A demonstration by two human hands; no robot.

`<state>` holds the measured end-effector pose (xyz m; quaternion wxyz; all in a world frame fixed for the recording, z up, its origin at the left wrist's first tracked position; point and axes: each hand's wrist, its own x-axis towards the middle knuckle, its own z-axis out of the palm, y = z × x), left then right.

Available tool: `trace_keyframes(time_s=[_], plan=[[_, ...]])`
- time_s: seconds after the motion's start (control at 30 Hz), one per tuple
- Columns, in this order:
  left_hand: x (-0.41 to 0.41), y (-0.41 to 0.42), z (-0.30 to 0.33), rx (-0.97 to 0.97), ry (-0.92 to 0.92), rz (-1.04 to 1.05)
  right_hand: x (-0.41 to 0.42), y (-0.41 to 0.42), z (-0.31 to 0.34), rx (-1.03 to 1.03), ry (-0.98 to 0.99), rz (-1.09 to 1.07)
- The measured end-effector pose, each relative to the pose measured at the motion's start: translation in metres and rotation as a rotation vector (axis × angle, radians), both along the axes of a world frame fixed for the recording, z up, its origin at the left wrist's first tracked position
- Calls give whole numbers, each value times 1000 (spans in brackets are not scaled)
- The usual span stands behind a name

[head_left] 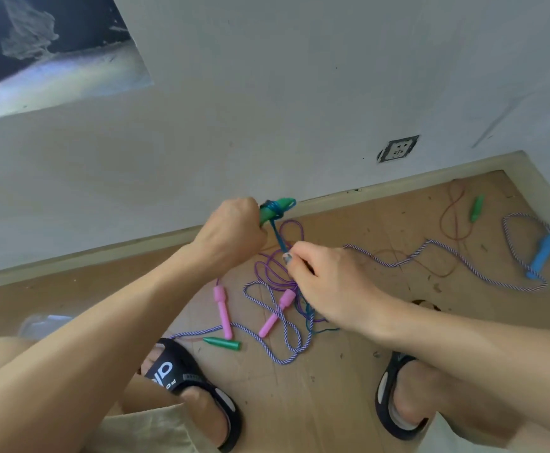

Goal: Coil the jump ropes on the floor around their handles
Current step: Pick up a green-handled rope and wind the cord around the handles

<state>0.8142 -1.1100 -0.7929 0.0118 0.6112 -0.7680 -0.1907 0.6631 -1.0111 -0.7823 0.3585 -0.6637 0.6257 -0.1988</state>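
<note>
My left hand (231, 225) grips a green handle (275, 209) held up above the floor, with a few turns of teal rope (277, 238) wound round it. My right hand (329, 279) pinches that teal rope just below the handle. On the floor beneath lie two pink handles (223, 310) joined by a thin purple rope (268, 268), another green handle (223, 343), and a striped purple-white rope (286, 349) that runs right to a blue handle (543, 253). A third green handle (476, 207) with a thin red rope (453, 210) lies near the wall.
The floor is brown board (316, 403) with bits of debris. A white wall with a skirting board (136, 246) and a socket (398, 148) stands close behind the ropes. My feet in black sandals (201, 387) are planted either side of the pile.
</note>
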Motion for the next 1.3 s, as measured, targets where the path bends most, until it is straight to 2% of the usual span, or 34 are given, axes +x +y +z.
trace_keyframes(time_s=[0.13, 0.3, 0.47, 0.6, 0.77, 0.87, 1.03, 1.2, 1.3], plan=[[-4, 14, -11, -49, -141, -171, -19, -23, 16, -182, -17, 34], [-12, 23, -8, -160, -257, -354, -39, -42, 24, -146, -40, 68], [-24, 37, 2, -168, -234, -496, -48, -56, 33, -99, -129, 84], [-28, 43, 17, -146, -183, -553, -50, -59, 26, 6, -197, 128], [-16, 45, 31, -167, -11, -494, -47, -57, 11, 351, -442, 129], [-11, 45, 33, -213, 12, -487, -40, -53, 7, 387, -467, 85], [-9, 47, 29, -352, -41, -608, -36, -50, 4, 301, -358, 26], [-4, 46, 26, -332, -34, -661, -32, -45, 8, 101, -235, -37], [-5, 47, 28, -322, 16, -616, -30, -43, 5, 13, -251, -71]])
